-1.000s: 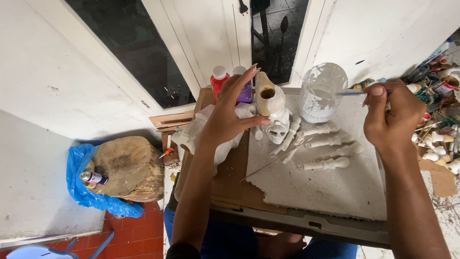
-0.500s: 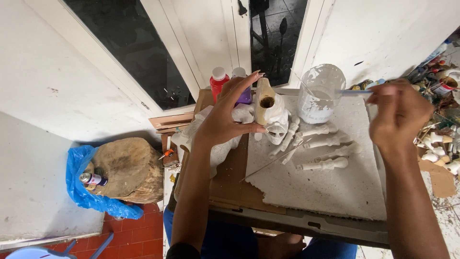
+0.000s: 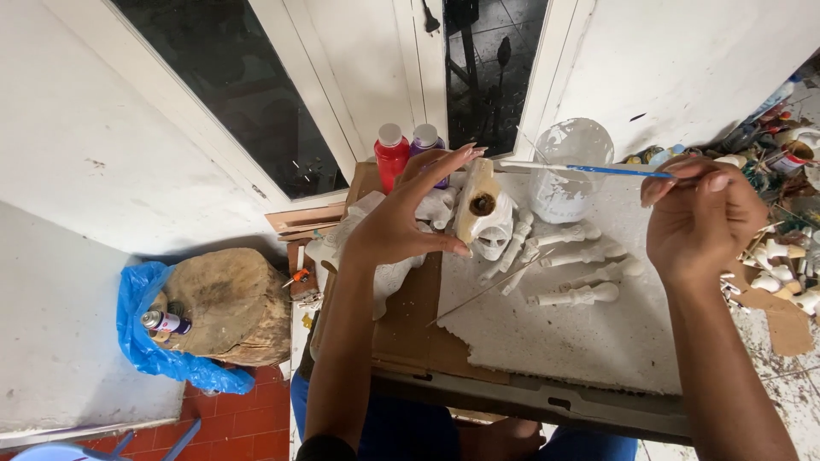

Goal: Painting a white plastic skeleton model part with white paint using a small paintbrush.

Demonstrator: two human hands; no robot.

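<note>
White board (image 3: 598,341) | left hand (image 3: 401,226): pale figurine (image 3: 475,201) | right hand (image 3: 696,218): paintbrush (image 3: 581,169)

The left hand (image 3: 393,224) holds a small hollow piece (image 3: 476,201) that looks like matt cream clay or plaster, its opening dark and rough inside. The right hand (image 3: 700,220) pinches a thin brush (image 3: 581,169) with a glossy blue handle. Under them lies a white foam board (image 3: 589,333), grainy and matt, with a ragged broken edge. On it rest chalky white bone-shaped pieces (image 3: 581,253), dull and unpainted. The plastic cup (image 3: 571,171) is clear but smeared with dried white film. Two paint bottles (image 3: 393,158) are smooth, shiny plastic. The brown cardboard (image 3: 423,329) is flat and dull. The blue plastic bag (image 3: 137,329) is thin, crinkled and glossy.
</note>
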